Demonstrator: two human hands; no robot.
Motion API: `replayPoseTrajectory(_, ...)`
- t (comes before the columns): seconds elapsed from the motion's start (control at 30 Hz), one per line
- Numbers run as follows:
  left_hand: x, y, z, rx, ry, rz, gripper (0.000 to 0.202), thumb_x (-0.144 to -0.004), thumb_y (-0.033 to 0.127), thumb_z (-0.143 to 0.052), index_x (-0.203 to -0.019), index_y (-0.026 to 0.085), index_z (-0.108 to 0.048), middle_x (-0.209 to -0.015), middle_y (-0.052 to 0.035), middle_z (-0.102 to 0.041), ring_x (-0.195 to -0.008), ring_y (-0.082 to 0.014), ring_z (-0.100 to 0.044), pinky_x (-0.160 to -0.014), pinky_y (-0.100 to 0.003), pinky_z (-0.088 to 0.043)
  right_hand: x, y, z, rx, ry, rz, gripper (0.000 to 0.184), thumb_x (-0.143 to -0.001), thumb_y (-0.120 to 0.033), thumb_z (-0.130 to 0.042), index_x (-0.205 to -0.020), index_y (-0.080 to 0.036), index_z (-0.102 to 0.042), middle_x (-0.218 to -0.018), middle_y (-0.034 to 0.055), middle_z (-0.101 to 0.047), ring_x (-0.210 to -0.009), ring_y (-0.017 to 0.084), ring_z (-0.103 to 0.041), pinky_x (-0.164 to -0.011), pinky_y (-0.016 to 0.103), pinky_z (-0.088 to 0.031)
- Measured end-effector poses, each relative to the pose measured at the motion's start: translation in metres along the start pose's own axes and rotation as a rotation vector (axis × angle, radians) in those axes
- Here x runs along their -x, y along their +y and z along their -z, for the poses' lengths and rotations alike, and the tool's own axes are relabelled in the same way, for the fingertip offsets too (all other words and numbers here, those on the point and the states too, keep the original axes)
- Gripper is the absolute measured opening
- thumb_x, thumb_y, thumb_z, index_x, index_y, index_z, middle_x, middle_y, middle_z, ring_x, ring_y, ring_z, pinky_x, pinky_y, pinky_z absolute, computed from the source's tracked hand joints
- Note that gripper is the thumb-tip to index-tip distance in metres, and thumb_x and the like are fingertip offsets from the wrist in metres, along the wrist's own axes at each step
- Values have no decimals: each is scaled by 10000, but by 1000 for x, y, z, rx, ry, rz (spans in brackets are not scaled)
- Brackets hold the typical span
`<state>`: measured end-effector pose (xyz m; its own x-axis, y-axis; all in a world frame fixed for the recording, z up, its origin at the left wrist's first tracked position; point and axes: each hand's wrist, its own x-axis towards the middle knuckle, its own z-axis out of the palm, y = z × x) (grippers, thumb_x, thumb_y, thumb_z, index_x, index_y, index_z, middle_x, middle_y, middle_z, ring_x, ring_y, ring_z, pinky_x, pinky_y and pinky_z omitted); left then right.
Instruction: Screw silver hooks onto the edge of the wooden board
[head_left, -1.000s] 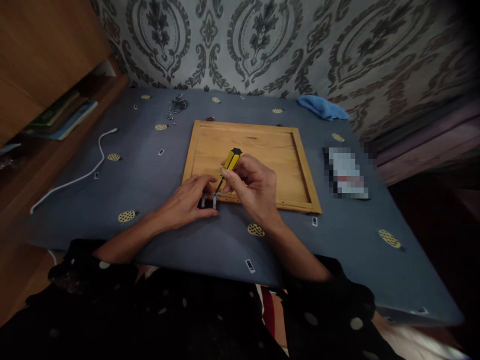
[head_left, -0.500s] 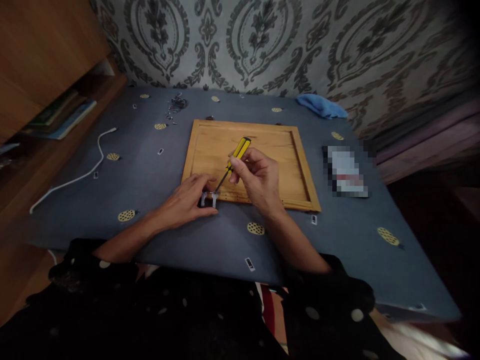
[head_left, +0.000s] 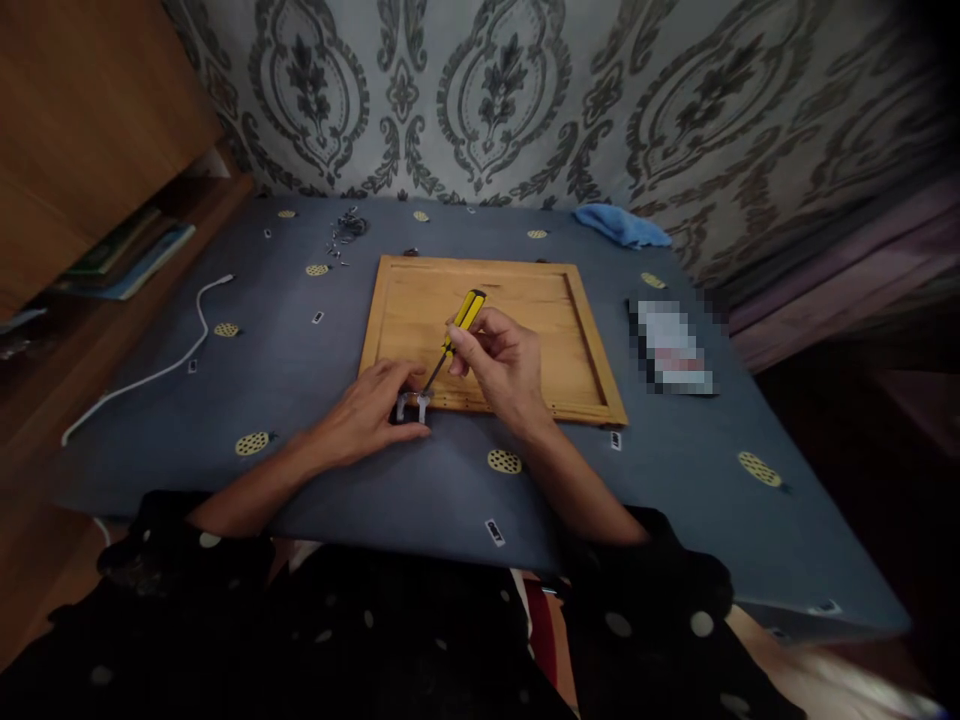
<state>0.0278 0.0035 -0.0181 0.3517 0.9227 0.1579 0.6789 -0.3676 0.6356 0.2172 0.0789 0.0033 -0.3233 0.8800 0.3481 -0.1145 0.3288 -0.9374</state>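
Observation:
A framed wooden panel [head_left: 510, 300] lies flat on the blue-grey patterned cloth. At its near left corner sits a small metal bracket [head_left: 422, 410], pale and two-armed, perhaps a hinge or handle. Thumb and fingers of my left hand [head_left: 371, 410] are closed around this bracket from the left, steadying it on the panel's near edge. A screwdriver [head_left: 466, 312] with a yellow and black handle is gripped in my right hand [head_left: 502, 365]. It slants down to the left, its tip at the bracket. Whether a screw sits under the tip cannot be made out.
Small screws and dark metal pieces [head_left: 349, 228] lie in a pile at the back left. A white cable [head_left: 202, 305] runs along the left side. A blue cloth [head_left: 622, 226] lies at the back right, and a blurred-out flat item [head_left: 671, 345] is right of the panel.
The whole view has shifted slightly, so things sit a little lower and to the left. Both hands keep their places on the bracket and screwdriver.

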Motion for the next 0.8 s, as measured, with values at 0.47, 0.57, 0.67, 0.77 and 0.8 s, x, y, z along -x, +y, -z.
replayPoseTrajectory(0.47,-65,39,43,122,286,-177,412,-921,396,-615,-1255,176,-518,-1201,-107,-690,-1144,-229,-654,-932,-353,-509,0,3,-1,38,4,31,380,-835,-558,-714,-792,-203,-585,-646,-51,-538,-505,83,-524,-493,240,-472)
replayPoseTrajectory(0.57,-87,46,38,101,277,-244,319,-917,342,-594,-1190,179,-568,-1116,-74,-711,-1042,-198,-669,-869,-314,-498,-1,7,-2,76,18,44,365,-851,-552,-681,-802,-201,-592,-618,-55,-542,-491,87,-529,-491,238,-471)
replayPoseTrajectory(0.67,-94,51,36,22,268,-287,157,-927,292,-575,-1010,179,-645,-954,-28,-724,-869,-164,-657,-803,-285,-474,-2,11,-1,133,34,60,376,-887,-562,-631,-801,-197,-600,-630,-44,-559,-498,93,-543,-500,241,-470)
replayPoseTrajectory(0.77,-91,52,38,-21,276,-304,150,-949,284,-568,-949,174,-670,-832,-1,-699,-750,-139,-618,-722,-261,-444,4,14,2,220,23,92,366,-940,-528,-582,-831,-183,-639,-690,-12,-617,-554,111,-577,-546,255,-483)
replayPoseTrajectory(0.8,-89,52,38,-13,284,-307,148,-950,284,-575,-947,172,-671,-816,2,-691,-730,-133,-609,-704,-254,-440,8,15,4,259,8,108,337,-949,-493,-585,-857,-177,-660,-726,4,-644,-595,123,-599,-574,263,-492)
